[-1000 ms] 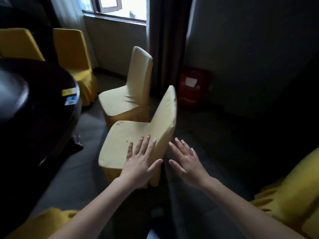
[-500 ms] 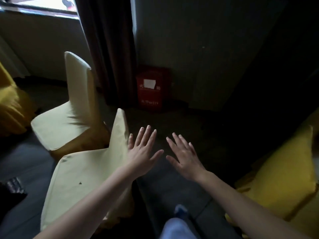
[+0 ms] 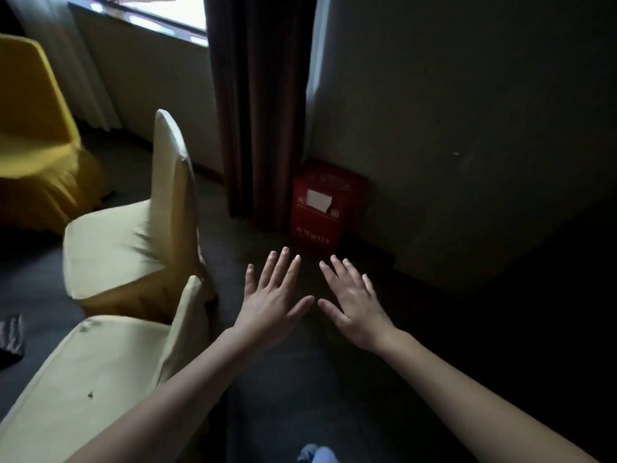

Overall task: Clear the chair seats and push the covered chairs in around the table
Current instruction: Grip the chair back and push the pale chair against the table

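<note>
The near pale chair (image 3: 100, 379) sits at 8 o'clock, with small dark spots on its seat. A second pale chair (image 3: 133, 248) stands just behind it at 9 o'clock. A yellow chair (image 3: 33, 128) is at 10 o'clock, near the window (image 3: 160, 11). The left hand (image 3: 272, 305) and the right hand (image 3: 354, 309) are close together in the middle, over the dark floor (image 3: 283, 396). Both are flat with fingers spread wide, and they hold nothing. The left hand is just beside the near chair's back, not touching it. A red box (image 3: 320, 208) sits at 12 o'clock, by a dark curtain (image 3: 260, 95).
</note>
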The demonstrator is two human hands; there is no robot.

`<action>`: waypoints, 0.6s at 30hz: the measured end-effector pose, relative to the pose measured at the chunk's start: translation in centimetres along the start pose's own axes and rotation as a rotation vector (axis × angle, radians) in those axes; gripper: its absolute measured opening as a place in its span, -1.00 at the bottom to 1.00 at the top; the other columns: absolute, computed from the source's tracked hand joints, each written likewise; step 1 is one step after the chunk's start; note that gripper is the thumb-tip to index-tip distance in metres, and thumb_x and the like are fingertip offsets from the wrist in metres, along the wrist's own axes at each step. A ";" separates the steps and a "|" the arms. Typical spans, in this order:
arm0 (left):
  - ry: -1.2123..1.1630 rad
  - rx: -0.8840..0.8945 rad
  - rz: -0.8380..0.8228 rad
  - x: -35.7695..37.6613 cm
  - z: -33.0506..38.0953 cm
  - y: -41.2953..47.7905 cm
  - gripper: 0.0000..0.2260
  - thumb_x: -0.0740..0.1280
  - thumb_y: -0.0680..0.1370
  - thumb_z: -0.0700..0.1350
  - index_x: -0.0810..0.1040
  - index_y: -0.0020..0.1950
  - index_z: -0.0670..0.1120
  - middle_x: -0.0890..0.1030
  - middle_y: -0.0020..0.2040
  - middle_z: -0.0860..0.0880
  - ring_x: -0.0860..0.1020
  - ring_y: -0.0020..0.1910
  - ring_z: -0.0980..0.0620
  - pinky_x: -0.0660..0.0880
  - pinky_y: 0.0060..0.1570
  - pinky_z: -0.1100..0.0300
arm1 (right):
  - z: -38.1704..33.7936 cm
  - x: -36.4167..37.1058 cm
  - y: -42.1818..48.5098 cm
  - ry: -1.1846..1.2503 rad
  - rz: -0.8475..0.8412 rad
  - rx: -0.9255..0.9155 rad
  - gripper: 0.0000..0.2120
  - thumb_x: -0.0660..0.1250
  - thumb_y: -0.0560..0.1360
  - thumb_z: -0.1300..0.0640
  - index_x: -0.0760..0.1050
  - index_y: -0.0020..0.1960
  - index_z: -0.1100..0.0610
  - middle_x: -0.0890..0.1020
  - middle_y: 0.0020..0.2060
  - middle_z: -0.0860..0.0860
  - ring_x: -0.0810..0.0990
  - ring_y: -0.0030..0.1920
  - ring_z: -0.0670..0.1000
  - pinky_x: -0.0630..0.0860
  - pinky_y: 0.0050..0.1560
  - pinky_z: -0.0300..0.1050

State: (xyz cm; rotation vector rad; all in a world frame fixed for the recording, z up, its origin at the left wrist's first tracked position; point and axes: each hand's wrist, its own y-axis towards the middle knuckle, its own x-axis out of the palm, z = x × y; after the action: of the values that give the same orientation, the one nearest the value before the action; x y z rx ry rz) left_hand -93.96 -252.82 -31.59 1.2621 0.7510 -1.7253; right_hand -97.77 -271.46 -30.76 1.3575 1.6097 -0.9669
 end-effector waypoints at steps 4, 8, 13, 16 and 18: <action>0.005 -0.184 -0.027 1.3 -1.5 1.4 -0.18 -0.28 0.34 0.41 -0.25 0.54 0.06 -0.33 0.51 0.10 -0.37 0.46 0.12 -0.33 0.42 -0.08 | 1.8 0.3 5.1 0.010 -0.113 -0.092 -0.38 0.10 0.60 -0.13 -0.13 0.55 -0.10 -0.13 0.56 -0.07 -0.24 0.53 -0.04 -0.22 0.48 0.16; 0.045 -0.431 -0.031 0.6 -6.0 1.7 -0.17 -0.28 0.35 0.43 -0.33 0.52 0.04 -0.32 0.53 0.09 -0.39 0.44 0.14 -0.33 0.42 -0.11 | 0.4 2.1 10.0 0.030 -0.196 -0.261 -0.39 0.09 0.61 -0.14 -0.12 0.55 -0.11 -0.14 0.56 -0.09 -0.25 0.53 -0.06 -0.19 0.49 0.17; 0.034 -0.600 -0.014 -1.1 -10.5 3.7 -0.29 -0.03 0.55 0.31 -0.33 0.52 0.05 -0.32 0.53 0.06 -0.32 0.50 0.05 -0.31 0.43 -0.15 | -3.5 3.9 16.5 -0.004 -0.228 -0.437 -0.39 0.11 0.60 -0.14 -0.09 0.55 -0.10 -0.10 0.56 -0.07 -0.21 0.54 -0.04 -0.12 0.49 0.17; 0.011 -0.626 -0.012 -1.3 -12.9 6.6 -0.28 -0.04 0.54 0.32 -0.35 0.52 0.05 -0.35 0.53 0.04 -0.33 0.50 0.04 -0.32 0.42 -0.17 | -5.2 3.6 20.0 -0.032 -0.222 -0.484 -0.39 0.11 0.60 -0.15 -0.09 0.55 -0.09 -0.09 0.56 -0.06 -0.20 0.54 -0.03 -0.12 0.48 0.15; -0.018 -0.623 -0.018 -1.3 -13.6 8.1 -0.28 -0.04 0.55 0.31 -0.35 0.52 0.04 -0.35 0.53 0.04 -0.35 0.49 0.05 -0.33 0.41 -0.16 | -5.5 3.2 21.7 -0.055 -0.241 -0.515 -0.39 0.11 0.60 -0.15 -0.08 0.55 -0.09 -0.09 0.56 -0.05 -0.20 0.54 -0.03 -0.14 0.48 0.12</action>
State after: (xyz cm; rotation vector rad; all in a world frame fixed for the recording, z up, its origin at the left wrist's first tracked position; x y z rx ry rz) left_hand -80.57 -244.71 -34.47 0.8069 1.1757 -1.3527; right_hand -77.13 -262.35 -32.81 0.7943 1.8456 -0.6482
